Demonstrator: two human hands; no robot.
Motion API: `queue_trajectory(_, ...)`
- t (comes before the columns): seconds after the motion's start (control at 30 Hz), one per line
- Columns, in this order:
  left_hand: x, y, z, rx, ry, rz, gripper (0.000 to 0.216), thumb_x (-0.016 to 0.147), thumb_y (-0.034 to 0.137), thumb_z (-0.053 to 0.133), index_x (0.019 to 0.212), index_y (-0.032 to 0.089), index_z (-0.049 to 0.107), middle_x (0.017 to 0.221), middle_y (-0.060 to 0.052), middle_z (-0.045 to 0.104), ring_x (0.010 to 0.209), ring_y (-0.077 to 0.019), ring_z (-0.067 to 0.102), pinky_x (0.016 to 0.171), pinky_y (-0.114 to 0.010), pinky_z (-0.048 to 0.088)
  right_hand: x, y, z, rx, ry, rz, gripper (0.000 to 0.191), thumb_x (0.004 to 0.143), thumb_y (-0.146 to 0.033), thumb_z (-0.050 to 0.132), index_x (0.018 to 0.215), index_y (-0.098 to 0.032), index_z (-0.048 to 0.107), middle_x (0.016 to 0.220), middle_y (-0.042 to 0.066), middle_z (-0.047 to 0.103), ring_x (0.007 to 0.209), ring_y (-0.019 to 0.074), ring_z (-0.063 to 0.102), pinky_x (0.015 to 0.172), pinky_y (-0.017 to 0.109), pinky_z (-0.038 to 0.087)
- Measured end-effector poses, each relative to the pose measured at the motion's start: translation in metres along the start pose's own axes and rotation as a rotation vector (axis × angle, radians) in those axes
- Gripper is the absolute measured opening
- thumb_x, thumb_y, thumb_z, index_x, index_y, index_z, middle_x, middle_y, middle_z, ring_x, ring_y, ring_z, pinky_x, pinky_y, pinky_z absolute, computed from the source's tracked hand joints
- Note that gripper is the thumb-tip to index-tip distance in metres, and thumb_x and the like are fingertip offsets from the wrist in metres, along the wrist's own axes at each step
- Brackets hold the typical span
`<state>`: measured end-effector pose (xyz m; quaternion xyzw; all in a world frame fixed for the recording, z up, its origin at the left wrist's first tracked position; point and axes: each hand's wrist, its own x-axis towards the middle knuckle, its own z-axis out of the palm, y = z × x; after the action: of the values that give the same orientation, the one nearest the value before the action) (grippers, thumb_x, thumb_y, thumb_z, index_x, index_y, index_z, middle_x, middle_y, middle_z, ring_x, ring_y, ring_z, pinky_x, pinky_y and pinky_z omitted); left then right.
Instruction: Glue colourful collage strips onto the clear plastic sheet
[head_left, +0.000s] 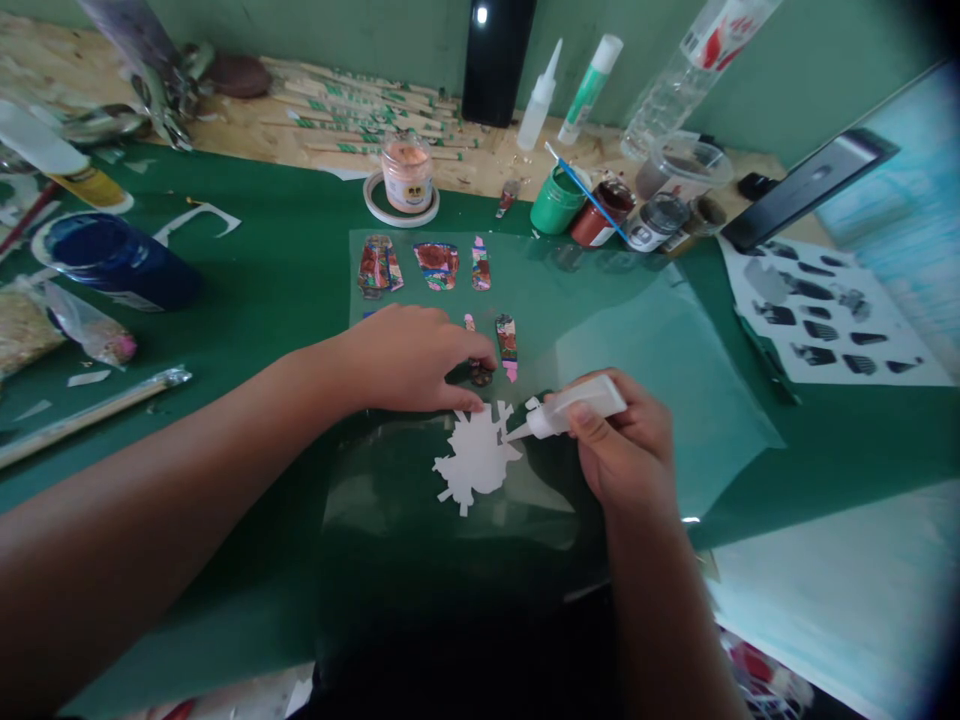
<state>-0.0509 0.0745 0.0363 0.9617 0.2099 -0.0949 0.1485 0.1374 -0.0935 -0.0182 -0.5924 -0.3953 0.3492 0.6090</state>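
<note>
A white paper cutout with a jagged, tabbed outline lies on the clear plastic sheet before me. My right hand grips a white glue bottle, tilted so that its nozzle tip meets the cutout's right part. My left hand rests on the sheet with thumb and forefinger apart; the thumb tip is at the cutout's upper edge. Just by the forefinger sits a small dark piece, partly covered. Close to those fingers lies a narrow patterned strip with a pink end. Farther back are more colourful pieces.
Behind the sheet stand a peach paint jar, a green paint jar with a blue brush across it, and other jars. A blue jar lies at left. A printed sheet is at right, beside a tablet-like device.
</note>
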Motion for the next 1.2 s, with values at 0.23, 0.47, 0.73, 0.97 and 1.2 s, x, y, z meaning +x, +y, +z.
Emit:
queue_trajectory(0.23,0.0006,0.0005,0.0006,0.019,-0.008,-0.004,0.050,0.084,0.066,0.061,0.125,0.038,0.067,0.101,-0.004,0.076,0.090,-0.0272,0.068,0.066,-0.031,0.039,-0.0009,0.0006,-0.0009,-0.001,-0.008,0.014,0.026,0.077,-0.043,0.082,0.086,-0.021,0.069,0.071,-0.001,0.065,0.061,0.0139,0.056,0.059,0.029,0.045)
queue_trajectory(0.47,0.0007,0.0009,-0.0006,0.015,-0.015,-0.003,0.050,0.084,0.065,0.061,0.125,0.037,0.067,0.096,-0.004,0.076,0.086,-0.0262,0.067,0.065,-0.031,0.037,-0.0015,0.0003,-0.0023,-0.025,-0.026,0.011,0.024,0.079,-0.042,0.079,0.087,-0.022,0.069,0.073,0.000,0.066,0.063,0.0149,0.057,0.061,0.030,0.046)
queue_trajectory(0.73,0.0011,0.0006,0.0001,0.003,-0.016,-0.005,0.050,0.084,0.065,0.061,0.125,0.037,0.067,0.096,-0.004,0.076,0.087,-0.0261,0.067,0.069,-0.031,0.038,-0.0026,-0.0009,-0.0025,0.012,-0.058,0.007,0.021,0.080,-0.040,0.080,0.087,-0.022,0.071,0.073,0.000,0.066,0.063,0.0148,0.057,0.061,0.031,0.046)
queue_trajectory(0.97,0.0010,0.0012,-0.0005,-0.004,-0.016,-0.013,0.050,0.083,0.064,0.063,0.125,0.037,0.067,0.098,-0.003,0.076,0.091,-0.0260,0.067,0.075,-0.031,0.040,-0.0028,-0.0016,-0.0030,0.015,-0.079,0.012,0.021,0.079,-0.040,0.081,0.086,-0.022,0.071,0.074,0.000,0.066,0.066,0.0157,0.059,0.062,0.030,0.047)
queue_trajectory(1.2,0.0007,0.0003,0.0004,0.006,-0.008,-0.012,0.050,0.083,0.065,0.061,0.125,0.038,0.067,0.096,-0.003,0.076,0.089,-0.0262,0.067,0.071,-0.031,0.039,-0.0026,-0.0012,-0.0030,0.039,-0.081,-0.008,0.017,0.080,-0.037,0.081,0.086,-0.023,0.072,0.074,0.000,0.066,0.066,0.0147,0.058,0.061,0.029,0.045)
